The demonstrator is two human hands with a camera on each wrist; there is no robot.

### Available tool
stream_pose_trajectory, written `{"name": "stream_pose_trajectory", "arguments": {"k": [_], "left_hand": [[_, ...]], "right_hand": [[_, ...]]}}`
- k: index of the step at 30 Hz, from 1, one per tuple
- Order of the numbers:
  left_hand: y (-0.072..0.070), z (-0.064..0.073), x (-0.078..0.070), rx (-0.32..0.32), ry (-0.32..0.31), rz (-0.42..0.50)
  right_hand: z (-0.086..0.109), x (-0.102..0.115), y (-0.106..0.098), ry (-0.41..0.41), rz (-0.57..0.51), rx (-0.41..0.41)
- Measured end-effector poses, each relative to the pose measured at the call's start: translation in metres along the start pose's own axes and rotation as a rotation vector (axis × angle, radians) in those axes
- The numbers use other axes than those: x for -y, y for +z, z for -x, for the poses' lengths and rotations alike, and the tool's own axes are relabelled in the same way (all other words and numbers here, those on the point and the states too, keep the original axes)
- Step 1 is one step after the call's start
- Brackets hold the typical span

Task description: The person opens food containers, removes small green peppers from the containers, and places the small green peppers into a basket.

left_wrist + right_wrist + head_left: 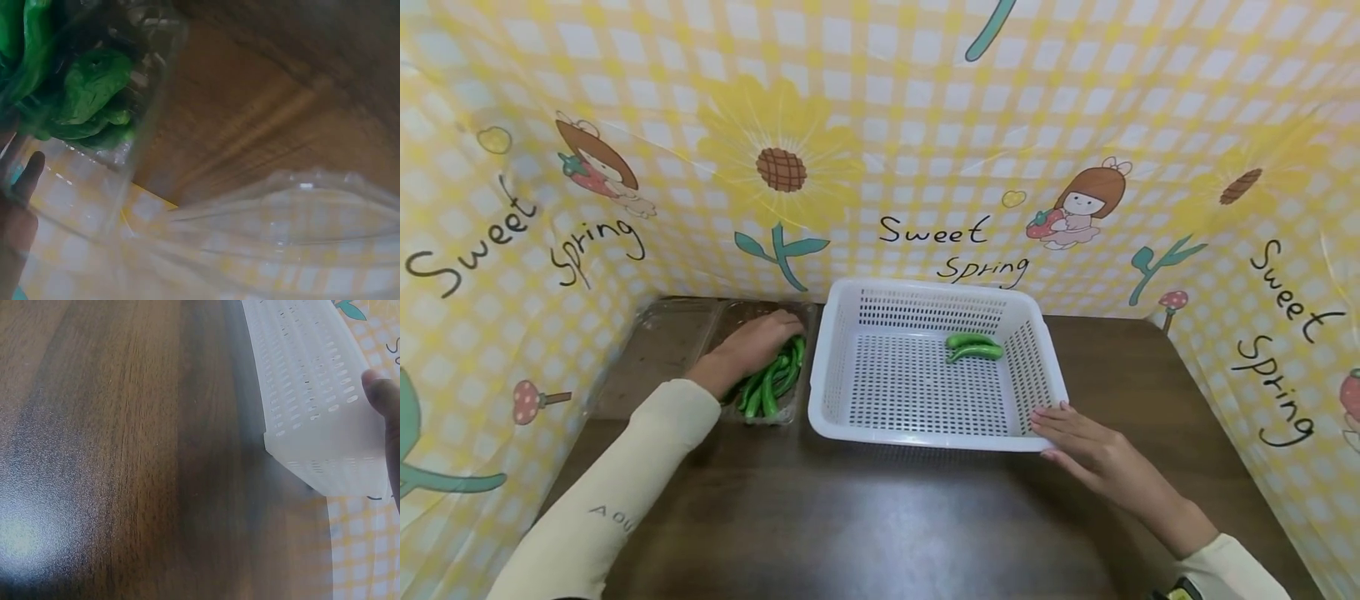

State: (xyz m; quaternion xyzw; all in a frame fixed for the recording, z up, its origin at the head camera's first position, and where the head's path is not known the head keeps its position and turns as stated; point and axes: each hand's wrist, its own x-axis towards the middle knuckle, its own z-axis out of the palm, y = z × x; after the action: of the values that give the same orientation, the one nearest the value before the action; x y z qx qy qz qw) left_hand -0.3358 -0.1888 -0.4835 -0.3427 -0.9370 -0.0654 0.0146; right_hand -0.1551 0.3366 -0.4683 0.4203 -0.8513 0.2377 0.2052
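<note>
Several green peppers (769,392) lie under left grip (758,340), its hold unclear; right grip (1093,454) pinches the basket (925,439).

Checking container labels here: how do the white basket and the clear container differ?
The white basket is opaque and slotted; the clear container is see-through. The basket is also larger than the container. Two peppers lie in the basket, a heap of them in the container. The right hand grips the basket; the left hand is over the container. Both rest on the dark table.

Left wrist view crops green peppers (95,84) and fingers (28,178) (blurred).
</note>
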Motion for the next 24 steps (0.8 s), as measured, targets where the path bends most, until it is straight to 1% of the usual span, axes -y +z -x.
{"name": "stream_pose_trajectory", "arguments": {"k": [3,6,10,12,16,18,21,24], "left_hand": [[-0.001,0.002,0.0,-0.006,0.003,0.004],[-0.009,0.004,-0.001,-0.024,0.027,0.003],[-0.026,0.006,0.002,-0.071,0.067,0.009],[-0.036,0.007,0.005,-0.096,0.077,0.0],[-0.056,0.007,0.01,-0.146,0.061,0.008],[-0.064,0.004,0.009,-0.179,0.045,0.027],[-0.073,-0.005,-0.001,-0.234,0.042,0.064],[-0.08,-0.018,-0.021,-0.267,0.05,0.101]], "right_hand": [[0.0,0.001,0.0,0.001,-0.001,0.007],[0.0,0.002,0.0,0.013,0.006,0.021],[0.001,0.002,-0.001,0.031,0.015,0.043],[0.001,0.002,-0.001,0.025,0.019,0.042],[0.001,0.002,-0.002,0.032,0.012,0.036],[0.001,0.002,-0.002,0.036,0.011,0.037],[0.002,0.002,-0.002,0.044,0.009,0.047],[0.002,0.002,-0.002,0.035,0.0,0.035]]}}
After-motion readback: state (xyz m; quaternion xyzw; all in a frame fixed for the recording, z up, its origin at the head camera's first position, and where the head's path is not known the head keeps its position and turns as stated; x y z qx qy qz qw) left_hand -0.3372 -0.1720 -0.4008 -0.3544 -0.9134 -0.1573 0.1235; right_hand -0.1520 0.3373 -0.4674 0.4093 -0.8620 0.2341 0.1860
